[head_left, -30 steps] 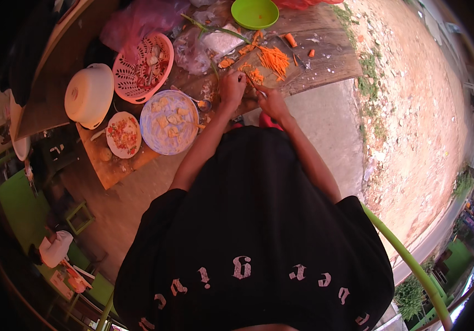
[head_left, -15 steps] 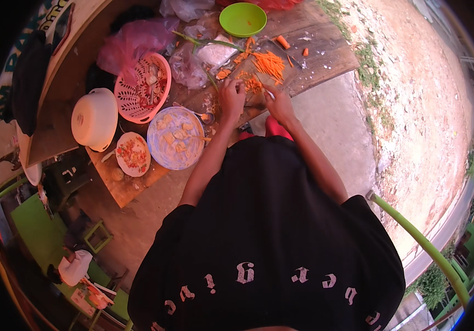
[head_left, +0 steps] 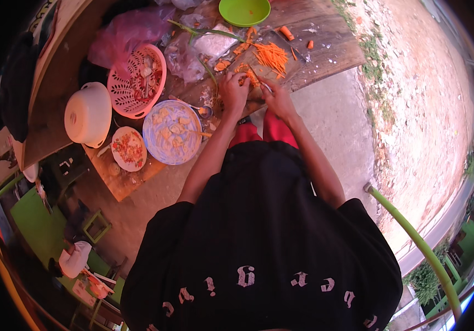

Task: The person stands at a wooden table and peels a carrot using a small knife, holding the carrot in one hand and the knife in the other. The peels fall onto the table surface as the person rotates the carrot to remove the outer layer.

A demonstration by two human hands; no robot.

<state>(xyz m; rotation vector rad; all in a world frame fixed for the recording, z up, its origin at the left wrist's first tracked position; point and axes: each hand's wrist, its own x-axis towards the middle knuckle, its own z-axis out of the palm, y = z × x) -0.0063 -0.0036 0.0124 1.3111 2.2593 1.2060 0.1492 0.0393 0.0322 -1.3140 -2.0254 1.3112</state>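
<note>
Orange carrot strips (head_left: 270, 57) lie heaped beyond a smaller scatter of carrot bits (head_left: 252, 79). Just by those bits, the right hand (head_left: 277, 100) is closed around a knife (head_left: 265, 85), its blade pointing away; the left hand (head_left: 233, 91) has bent fingers beside them, though whether they pinch a piece is hard to tell. The two hands stand slightly apart, close to the near edge of the wooden table (head_left: 333, 41). Carrot stubs (head_left: 287, 33) lie past the strips, with a stretch of crumb-strewn wood running to the right edge. Leftward, room is tight: a blue-and-white dish (head_left: 151, 146) sits just beside the left forearm (head_left: 210, 149), with a pink colander (head_left: 118, 84) and a cream bowl (head_left: 88, 113) crowded further out
</note>
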